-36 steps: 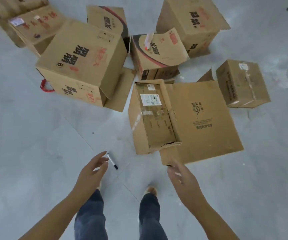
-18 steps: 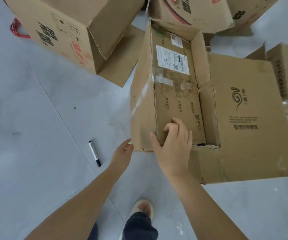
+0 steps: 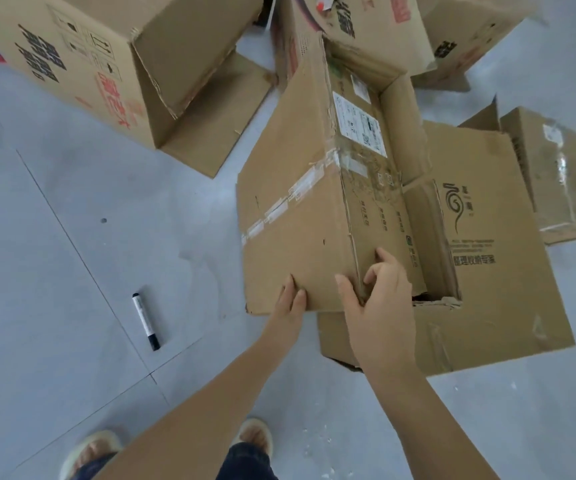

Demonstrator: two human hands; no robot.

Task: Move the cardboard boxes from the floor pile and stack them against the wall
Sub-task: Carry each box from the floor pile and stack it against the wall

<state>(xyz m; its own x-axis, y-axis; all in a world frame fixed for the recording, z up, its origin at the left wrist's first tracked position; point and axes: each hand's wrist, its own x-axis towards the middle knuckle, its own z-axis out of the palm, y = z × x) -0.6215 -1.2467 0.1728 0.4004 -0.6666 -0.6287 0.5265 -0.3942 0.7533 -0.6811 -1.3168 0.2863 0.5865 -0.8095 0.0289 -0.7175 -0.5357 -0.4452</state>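
The taped box (image 3: pixel 297 216) sits in the middle of the floor pile, tipped so its left side faces up, with a strip of clear tape running across it and a white label on the face turned toward the right. It leans into the open top of a wider flat box (image 3: pixel 480 271) that lies on the floor just to its right and carries a printed swirl logo. The person's right hand (image 3: pixel 380 306) has its grip clamped on the near corner edge of the taped box, thumb on the left face and fingers curled over onto the labelled face. The left hand (image 3: pixel 291 303) lies flat against the near lower edge of the same box, fingers straight and together, pressing rather than clutching.

To the far left stands a big printed box (image 3: pixel 82 60) with dark and red lettering, one flap lying open on the grey floor (image 3: pixel 54 271). At the far edge more boxes crowd together, and a small taped box (image 3: pixel 556 174) rests at the far right, just beside the flat one. A marker pen (image 3: pixel 146 322) lies on the floor to the near left, well apart from the boxes. The person's sandalled feet show at the near edge.
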